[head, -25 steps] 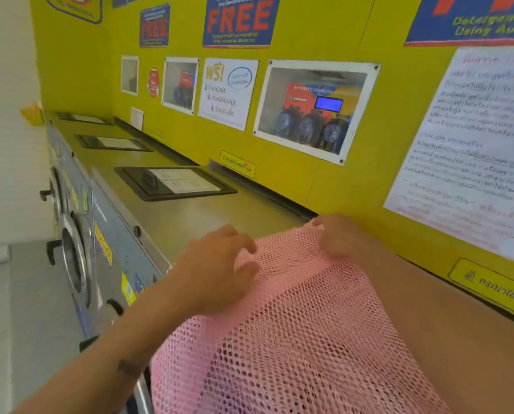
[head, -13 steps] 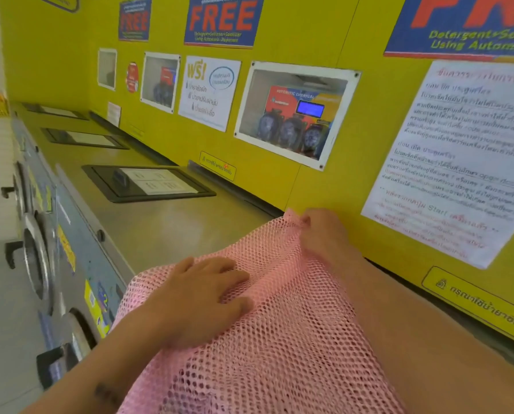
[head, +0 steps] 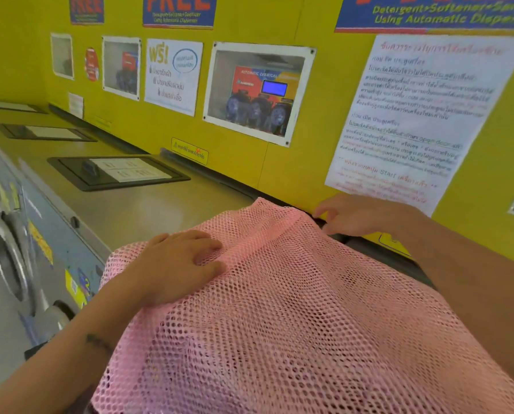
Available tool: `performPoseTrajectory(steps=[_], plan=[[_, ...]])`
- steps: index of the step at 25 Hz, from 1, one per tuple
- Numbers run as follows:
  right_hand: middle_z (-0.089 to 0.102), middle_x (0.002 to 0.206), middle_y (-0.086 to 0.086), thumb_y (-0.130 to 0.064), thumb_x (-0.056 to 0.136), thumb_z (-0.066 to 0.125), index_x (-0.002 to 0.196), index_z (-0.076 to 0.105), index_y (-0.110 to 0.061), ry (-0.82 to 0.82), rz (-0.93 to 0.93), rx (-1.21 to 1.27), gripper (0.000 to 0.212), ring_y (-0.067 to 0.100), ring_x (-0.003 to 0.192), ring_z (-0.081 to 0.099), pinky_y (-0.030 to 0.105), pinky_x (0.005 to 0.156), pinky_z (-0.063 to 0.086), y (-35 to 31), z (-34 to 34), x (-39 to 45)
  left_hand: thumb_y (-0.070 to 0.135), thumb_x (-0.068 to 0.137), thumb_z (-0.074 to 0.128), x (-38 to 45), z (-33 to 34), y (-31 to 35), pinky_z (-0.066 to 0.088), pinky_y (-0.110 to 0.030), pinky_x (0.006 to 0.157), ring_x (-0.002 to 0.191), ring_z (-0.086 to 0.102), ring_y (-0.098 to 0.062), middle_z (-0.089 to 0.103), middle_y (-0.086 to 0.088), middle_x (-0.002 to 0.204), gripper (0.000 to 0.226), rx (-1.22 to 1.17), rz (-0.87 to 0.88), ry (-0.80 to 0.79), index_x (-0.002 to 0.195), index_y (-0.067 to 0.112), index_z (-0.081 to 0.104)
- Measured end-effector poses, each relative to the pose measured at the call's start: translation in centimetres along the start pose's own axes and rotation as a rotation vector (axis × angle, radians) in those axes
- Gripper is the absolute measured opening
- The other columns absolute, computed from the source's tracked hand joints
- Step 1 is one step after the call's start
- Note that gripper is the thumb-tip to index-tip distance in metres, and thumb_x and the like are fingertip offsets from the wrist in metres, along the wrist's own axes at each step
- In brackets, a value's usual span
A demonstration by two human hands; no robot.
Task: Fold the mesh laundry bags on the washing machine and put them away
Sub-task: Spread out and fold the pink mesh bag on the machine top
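A pink mesh laundry bag [head: 294, 309] lies spread over the steel top of the washing machine [head: 166, 210], reaching from the front edge to the wall. My left hand [head: 175, 264] lies flat on the bag's near left part and presses it down. My right hand [head: 360, 215] hovers by the bag's far right edge at the wall, its fingers loosely stretched to the left with nothing held between them. The lower part of the bag runs out of view.
A black-framed panel [head: 115, 171] is set into the machine top to the left. The yellow wall [head: 234, 150] with posters and a white notice [head: 423, 115] rises right behind the bag. Round washer doors [head: 7, 258] face the floor at left.
My right hand has let go of the bag's far corner and moved to the right along the wall. My left hand has settled flat on the mesh.
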State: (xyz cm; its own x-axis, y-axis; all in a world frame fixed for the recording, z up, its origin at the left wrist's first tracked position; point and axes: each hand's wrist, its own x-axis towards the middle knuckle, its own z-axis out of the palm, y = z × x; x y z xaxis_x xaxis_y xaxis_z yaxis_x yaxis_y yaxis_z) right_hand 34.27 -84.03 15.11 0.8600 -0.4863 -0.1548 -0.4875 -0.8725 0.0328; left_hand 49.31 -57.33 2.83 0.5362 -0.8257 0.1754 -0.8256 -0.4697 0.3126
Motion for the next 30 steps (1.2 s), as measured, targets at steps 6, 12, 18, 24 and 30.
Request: performPoseTrajectory(steps=[6,12,18,24,30], plan=[[0.053,0.12,-0.012,-0.039,0.094,0.058,0.143,0.044,-0.032,-0.186,0.073,-0.154,0.051,0.011,0.107,0.05,0.029,0.093,0.043,4.3,0.0,-11.4,0.097,0.054,-0.004,0.2,-1.6,0.7,0.031,-0.046,0.114,0.135,0.04,-0.015,0.04,0.008,0.151,0.117,0.106,0.02,-0.098,0.145,0.037,0.039],[0.056,0.121,-0.011,-0.041,0.095,0.057,0.143,0.039,-0.037,-0.179,0.049,-0.174,0.052,0.015,0.108,0.054,0.032,0.094,0.045,9.0,0.6,-22.3,0.038,0.088,0.061,-2.5,-2.5,9.3,0.046,-0.043,0.1,0.114,0.058,-0.02,0.056,0.0,0.135,0.043,0.181,0.083,0.122,0.131,0.032,0.056],[0.046,0.131,-0.016,-0.029,0.092,0.061,0.146,0.033,-0.039,-0.247,0.008,-0.167,0.062,0.008,0.113,0.046,0.028,0.092,0.041,15.0,4.0,-28.5,0.047,0.089,0.059,-11.5,0.5,27.9,0.048,-0.023,0.089,0.101,0.058,0.011,0.061,0.027,0.109,0.034,-0.214,0.351,-0.061,0.123,0.048,0.055],[0.04,0.143,0.001,-0.013,0.075,0.056,0.149,0.022,-0.038,-0.21,-0.127,-0.238,0.085,0.024,0.129,0.044,0.044,0.097,0.049,17.4,8.9,-30.7,0.079,0.079,0.04,-18.0,4.0,37.4,0.033,-0.035,0.108,0.126,0.037,-0.003,0.039,0.023,0.136,0.071,-0.09,0.283,-0.25,0.142,0.049,0.03],[0.043,0.133,0.002,-0.02,0.073,0.062,0.149,0.013,-0.036,0.05,-0.317,-0.337,0.092,0.026,0.122,0.043,0.043,0.093,0.047,17.1,11.1,-29.6,0.058,0.092,0.038,-18.4,5.9,39.0,0.026,-0.042,0.107,0.123,0.027,-0.02,0.032,0.005,0.128,0.051,0.17,0.117,-0.21,0.14,0.045,0.032]])
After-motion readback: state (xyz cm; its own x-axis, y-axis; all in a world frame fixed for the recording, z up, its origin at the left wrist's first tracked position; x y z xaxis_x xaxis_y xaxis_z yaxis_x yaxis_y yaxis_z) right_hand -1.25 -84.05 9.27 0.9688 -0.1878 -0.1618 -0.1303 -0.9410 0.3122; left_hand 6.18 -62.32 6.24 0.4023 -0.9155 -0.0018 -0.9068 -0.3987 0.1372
